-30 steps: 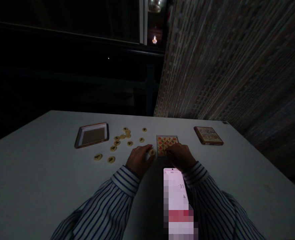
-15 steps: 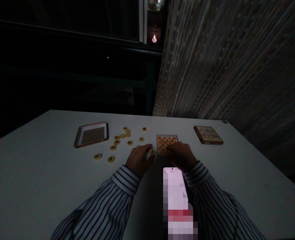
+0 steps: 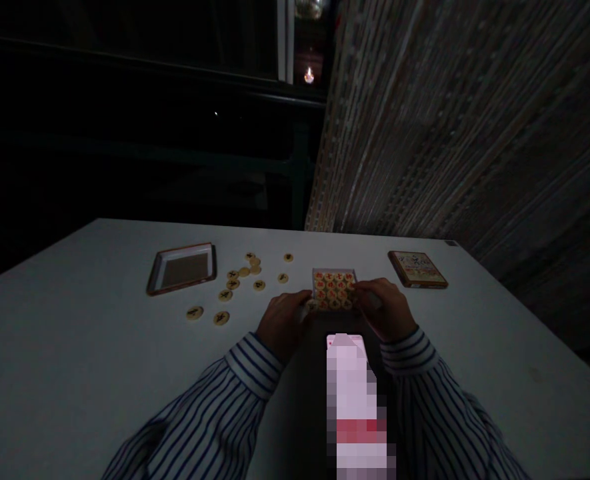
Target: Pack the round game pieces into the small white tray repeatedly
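Observation:
A small shallow box (image 3: 333,311) holds rows of round Chinese chess pieces (image 3: 331,283), red-marked at the back and dark-marked along the near row. My left hand (image 3: 285,325) is at the box's near left corner, closed on a Chinese chess piece (image 3: 312,305) between thumb and fingers. At the opposite side, my right hand (image 3: 385,308) has its fingers and thumb closed about the right edge of the box. Several loose dark-marked pieces (image 3: 225,295) lie scattered on the white table, left of the box.
An open tray-like lid (image 3: 155,272) lies at the left. A flat printed box (image 3: 419,270) rests at the right. A lit phone (image 3: 355,393) lies between my forearms. Behind the table (image 3: 99,347) hangs a string curtain (image 3: 405,120); the room is dark.
My right hand has moved from over the pieces to the box's right edge, uncovering dark-marked pieces in the near row. My left hand has brought its piece right, to the box's near left corner.

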A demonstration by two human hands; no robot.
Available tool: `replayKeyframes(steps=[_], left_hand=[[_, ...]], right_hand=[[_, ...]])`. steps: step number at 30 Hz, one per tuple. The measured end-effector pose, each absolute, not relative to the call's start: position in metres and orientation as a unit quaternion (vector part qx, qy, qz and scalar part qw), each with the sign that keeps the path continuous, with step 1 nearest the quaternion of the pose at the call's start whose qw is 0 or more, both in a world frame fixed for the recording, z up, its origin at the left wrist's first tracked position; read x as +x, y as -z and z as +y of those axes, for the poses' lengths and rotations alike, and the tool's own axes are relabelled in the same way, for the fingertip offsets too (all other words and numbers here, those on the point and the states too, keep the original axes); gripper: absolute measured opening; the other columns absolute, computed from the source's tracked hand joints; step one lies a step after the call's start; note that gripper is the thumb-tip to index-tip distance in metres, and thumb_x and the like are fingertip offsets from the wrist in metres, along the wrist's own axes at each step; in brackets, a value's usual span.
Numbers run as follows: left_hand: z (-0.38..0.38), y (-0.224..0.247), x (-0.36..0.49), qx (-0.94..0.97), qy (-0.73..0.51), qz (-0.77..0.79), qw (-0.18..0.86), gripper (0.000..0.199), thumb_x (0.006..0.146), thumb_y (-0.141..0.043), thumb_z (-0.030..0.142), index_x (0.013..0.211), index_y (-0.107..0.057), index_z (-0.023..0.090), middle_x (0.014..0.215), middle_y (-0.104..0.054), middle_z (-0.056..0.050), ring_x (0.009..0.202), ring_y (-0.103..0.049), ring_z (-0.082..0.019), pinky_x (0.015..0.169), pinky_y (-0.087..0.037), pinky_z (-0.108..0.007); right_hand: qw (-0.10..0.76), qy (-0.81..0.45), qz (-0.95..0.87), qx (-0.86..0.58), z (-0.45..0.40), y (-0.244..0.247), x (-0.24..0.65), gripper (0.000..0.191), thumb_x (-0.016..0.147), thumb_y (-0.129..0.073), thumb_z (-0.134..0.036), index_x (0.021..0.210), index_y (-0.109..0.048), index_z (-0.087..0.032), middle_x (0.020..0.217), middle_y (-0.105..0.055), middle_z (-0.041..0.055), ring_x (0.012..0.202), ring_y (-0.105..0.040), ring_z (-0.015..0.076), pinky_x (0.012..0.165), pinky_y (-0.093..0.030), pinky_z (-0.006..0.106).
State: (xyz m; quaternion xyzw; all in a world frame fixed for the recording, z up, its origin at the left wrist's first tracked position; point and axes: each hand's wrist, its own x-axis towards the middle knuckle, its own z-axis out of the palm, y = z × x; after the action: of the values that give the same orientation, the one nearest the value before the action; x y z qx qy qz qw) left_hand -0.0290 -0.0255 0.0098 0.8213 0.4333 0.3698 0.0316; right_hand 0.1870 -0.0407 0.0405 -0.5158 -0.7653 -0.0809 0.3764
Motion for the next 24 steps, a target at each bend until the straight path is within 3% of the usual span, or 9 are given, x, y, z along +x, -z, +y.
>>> replayKeyframes(steps=[9,15,24], left_hand=[[-0.033,-0.013,-0.022,0.82,-0.401,0.404,0.057,0.032,0.074,-0.054,0.024,0.105,-0.049,0.019,0.086,-0.064,-0.005,0.078,-0.059,-0.017,0.071,-0.046,-0.032],[-0.037,-0.019,-0.02,0.824,-0.4,0.397,0.058,0.029,0.075,-0.052,0.026,0.103,-0.051,0.018,0.083,-0.065,-0.005,0.075,-0.059,-0.018,0.068,-0.047,-0.033],[-0.038,-0.023,-0.017,0.825,-0.398,0.392,0.087,0.024,0.075,-0.053,0.028,0.097,-0.055,0.02,0.08,-0.065,-0.005,0.072,-0.06,-0.017,0.066,-0.047,-0.031]], right_hand=[[0.346,-0.031,-0.806,-0.479,-0.049,-0.046,0.158,0.017,0.08,-0.048,-0.026,0.073,-0.063,-0.019,0.07,-0.065,0.0026,0.064,-0.058,0.0122,0.058,-0.042,0.024],[0.393,-0.088,-0.789,-0.465,-0.049,-0.04,0.152,0.012,0.077,-0.051,-0.022,0.075,-0.062,-0.018,0.073,-0.066,0.0031,0.068,-0.059,0.0132,0.061,-0.047,0.027],[0.45,-0.274,-0.724,-0.446,-0.046,-0.03,0.152,0.009,0.072,-0.058,-0.024,0.079,-0.06,-0.018,0.075,-0.066,0.0041,0.068,-0.062,0.0138,0.061,-0.051,0.027]])
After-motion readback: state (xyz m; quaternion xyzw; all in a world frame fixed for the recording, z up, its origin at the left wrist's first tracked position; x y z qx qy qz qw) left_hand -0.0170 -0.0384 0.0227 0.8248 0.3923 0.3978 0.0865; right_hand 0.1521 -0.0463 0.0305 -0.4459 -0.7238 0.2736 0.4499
